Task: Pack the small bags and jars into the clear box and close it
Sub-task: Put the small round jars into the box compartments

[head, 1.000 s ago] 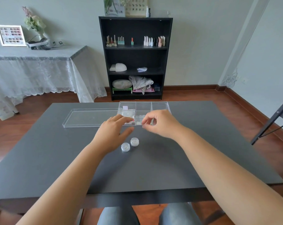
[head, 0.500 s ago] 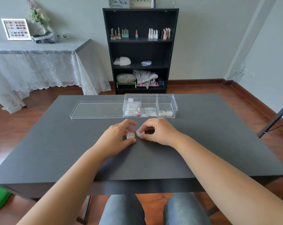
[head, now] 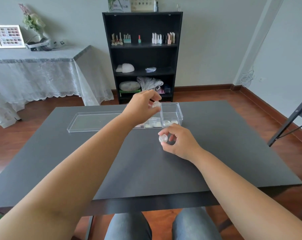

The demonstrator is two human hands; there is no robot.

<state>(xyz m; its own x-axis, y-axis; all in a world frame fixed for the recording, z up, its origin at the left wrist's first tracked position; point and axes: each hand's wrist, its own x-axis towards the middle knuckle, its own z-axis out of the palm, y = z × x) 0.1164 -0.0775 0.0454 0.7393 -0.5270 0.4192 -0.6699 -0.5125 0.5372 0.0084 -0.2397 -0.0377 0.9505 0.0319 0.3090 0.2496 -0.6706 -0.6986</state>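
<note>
One jar (head: 156, 104) was pinched in each hand (head: 143, 108); jostled dividers in the clear box (head: 172, 113) risked a fumbled drop

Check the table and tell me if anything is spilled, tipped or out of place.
Nothing stands out. The clear box sits upright and open, its lid flat on the table beside it. The left hand holds one small jar above the box; the right hand holds another in front of it.

The box (head: 172, 111) and its lid (head: 94, 121) are clear glossy plastic; the surface (head: 77, 153) is matt dark laminate; the floor (head: 233, 96) is polished wood.
</note>
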